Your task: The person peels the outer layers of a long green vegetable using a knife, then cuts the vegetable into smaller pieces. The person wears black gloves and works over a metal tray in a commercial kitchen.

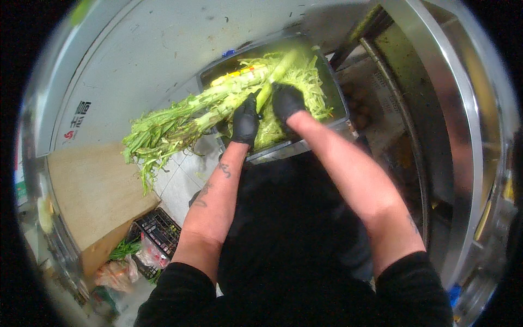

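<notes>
A thick pale-green lettuce stem [280, 71] slants up over the bin, its lower end in my left hand [245, 121]. That hand wears a black glove and is closed around the stem. Beside the stem, my right hand [287, 101], also in a black glove, has its fingers curled; whatever they hold is hidden. Leafy stem lettuces [188, 111] lie across the bin's left rim, their ragged leaves hanging outside. Thin green peelings [310, 90] heap up in the dark plastic bin [340, 103], under and around both hands.
A grey-white panel [125, 65] rises behind the bin on the left. Below it sits a cardboard box [103, 191], next to a black crate [159, 231] and plastic bags [117, 274] on the floor. On the right curves a metal edge [455, 76] with dark space beneath.
</notes>
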A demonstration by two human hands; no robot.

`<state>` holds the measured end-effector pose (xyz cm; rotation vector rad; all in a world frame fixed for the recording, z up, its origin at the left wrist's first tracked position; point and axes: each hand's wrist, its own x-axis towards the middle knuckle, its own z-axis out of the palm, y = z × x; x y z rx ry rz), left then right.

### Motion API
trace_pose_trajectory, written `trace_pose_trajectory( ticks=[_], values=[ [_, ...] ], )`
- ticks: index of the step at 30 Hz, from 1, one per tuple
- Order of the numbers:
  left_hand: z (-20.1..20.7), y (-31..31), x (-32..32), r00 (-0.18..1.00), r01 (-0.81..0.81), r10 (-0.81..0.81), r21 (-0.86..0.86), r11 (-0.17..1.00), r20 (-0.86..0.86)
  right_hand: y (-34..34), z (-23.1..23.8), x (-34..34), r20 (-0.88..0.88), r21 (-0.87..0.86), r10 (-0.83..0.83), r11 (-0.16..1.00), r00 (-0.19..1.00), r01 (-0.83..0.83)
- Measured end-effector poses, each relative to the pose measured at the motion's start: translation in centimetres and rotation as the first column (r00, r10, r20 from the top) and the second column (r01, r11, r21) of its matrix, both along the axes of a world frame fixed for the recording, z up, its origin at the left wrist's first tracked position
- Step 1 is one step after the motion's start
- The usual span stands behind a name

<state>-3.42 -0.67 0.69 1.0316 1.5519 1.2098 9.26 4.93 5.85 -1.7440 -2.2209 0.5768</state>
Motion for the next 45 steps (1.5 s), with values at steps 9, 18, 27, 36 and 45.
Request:
trace_pose_trajectory(
  ticks=[9, 18, 27, 36, 45],
  values=[
    [-0.5, 0.8, -0.7, 0.932, -0.042, 0.112, -0.204, 0.978, 0.346, -4.0, -1.9, 0.7, -0.070, -0.178, 0.245, 0.951, 0.967, -0.254],
    [4.1, 0.3, 0.4, 0.785, 0.030, 0.193, -0.348, 0.937, 0.588, 1.1, -3.7, 4.7, -0.118, -0.162, -0.018, 0.987, 0.993, -0.001],
    [3.7, 0.6, 0.4, 0.728, -0.031, 0.326, -0.446, 0.894, 0.603, -3.1, -0.8, 1.7, -0.221, -0.168, 0.138, 0.970, 0.965, -0.177],
    [2.4, 0.3, -0.1, 0.640, 0.033, 0.323, -0.445, 0.895, 0.697, -4.0, 0.7, 1.8, -0.275, -0.187, 0.172, 0.956, 0.946, -0.228],
    [3.0, -0.4, -0.9, 0.229, 0.276, 0.391, -0.445, 0.852, 0.891, 0.7, -1.4, 2.5, -0.501, -0.665, -0.582, 0.732, 0.641, 0.145]
  ],
)
